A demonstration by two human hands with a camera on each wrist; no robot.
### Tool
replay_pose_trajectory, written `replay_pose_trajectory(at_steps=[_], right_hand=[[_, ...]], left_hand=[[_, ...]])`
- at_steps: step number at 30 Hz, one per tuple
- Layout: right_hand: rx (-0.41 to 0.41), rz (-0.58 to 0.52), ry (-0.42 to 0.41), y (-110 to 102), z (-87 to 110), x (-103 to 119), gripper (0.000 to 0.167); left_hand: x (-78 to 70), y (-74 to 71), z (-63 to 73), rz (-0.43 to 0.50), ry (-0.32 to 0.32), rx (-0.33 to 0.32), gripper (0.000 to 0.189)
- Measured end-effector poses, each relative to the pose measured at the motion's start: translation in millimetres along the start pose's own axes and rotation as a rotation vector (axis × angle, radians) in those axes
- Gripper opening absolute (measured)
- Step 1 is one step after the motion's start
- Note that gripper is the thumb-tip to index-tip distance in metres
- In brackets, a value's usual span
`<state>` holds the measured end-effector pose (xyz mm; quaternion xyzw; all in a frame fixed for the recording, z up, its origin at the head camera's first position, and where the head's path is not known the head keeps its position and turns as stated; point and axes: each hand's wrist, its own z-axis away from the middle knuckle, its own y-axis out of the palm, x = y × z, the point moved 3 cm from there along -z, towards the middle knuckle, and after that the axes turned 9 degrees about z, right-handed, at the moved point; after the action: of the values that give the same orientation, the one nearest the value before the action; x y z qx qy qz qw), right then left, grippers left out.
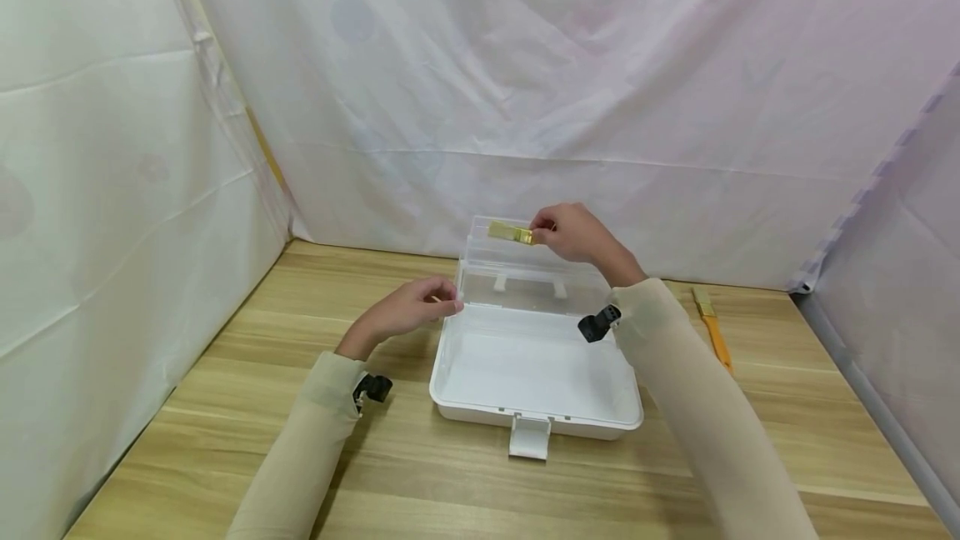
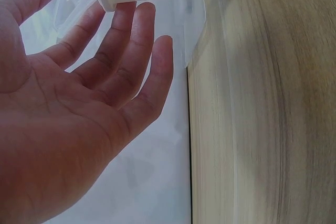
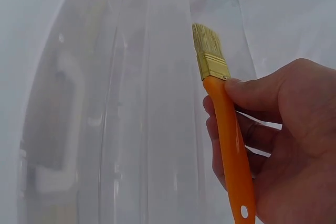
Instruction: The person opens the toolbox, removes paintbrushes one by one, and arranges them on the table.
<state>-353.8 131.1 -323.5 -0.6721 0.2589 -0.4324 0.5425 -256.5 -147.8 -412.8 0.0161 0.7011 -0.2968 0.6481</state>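
A paintbrush (image 3: 229, 135) with an orange handle, gold ferrule and pale bristles is pinched near the ferrule between the thumb and fingers of my right hand (image 1: 572, 232). It is held up in front of the raised clear lid (image 1: 517, 280) of a white plastic box (image 1: 536, 357), bristles to the left in the head view. My left hand (image 1: 412, 307) is at the box's back left corner, thumb near the rim. In the left wrist view its fingers (image 2: 118, 51) are spread and gently bent, fingertips right at the white wall. The box stands open, its inside bare.
A second paintbrush (image 1: 712, 327) with an orange handle lies on the wooden table (image 1: 247, 407), right of the box. The box's white latch (image 1: 530, 437) hangs down at the front. Pale curtains (image 1: 420, 107) close in the table at the back and both sides.
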Motion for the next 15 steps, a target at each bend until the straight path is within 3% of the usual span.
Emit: replay_pose_trajectory(at_steps=[15], right_hand=[[-0.044, -0.031, -0.041, 2.8, 26.7, 1.7, 0.022]], left_hand=[[0.3, -0.6, 0.4, 0.003, -0.004, -0.003, 0.021]])
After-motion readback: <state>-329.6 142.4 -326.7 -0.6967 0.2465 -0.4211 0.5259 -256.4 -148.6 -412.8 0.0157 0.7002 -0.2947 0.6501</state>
